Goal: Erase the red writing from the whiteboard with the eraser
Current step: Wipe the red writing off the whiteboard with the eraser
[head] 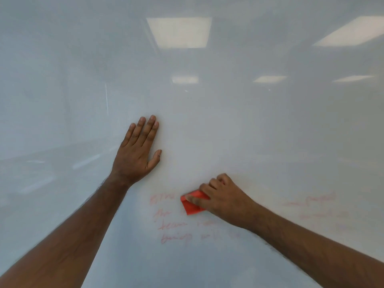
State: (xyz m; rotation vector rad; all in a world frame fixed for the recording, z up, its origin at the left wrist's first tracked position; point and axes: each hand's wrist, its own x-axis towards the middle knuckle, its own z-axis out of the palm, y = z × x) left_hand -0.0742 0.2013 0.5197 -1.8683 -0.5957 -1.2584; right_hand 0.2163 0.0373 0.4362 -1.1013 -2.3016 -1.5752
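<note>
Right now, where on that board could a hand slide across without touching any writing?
Free: the whiteboard above both hands, and the stretch below the left arm. Crowded: under the right hand and its eraser, where red writing runs in lines, with fainter words at the right. The left hand lies flat above it.

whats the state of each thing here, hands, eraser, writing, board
left hand: open, flat against the whiteboard, holding nothing
right hand: closed around the eraser
red eraser: held against the board at the top line of writing
red writing: faint and smeared, several lines not yet wiped off
whiteboard: clean above the hands, glossy with ceiling lights reflected
</note>
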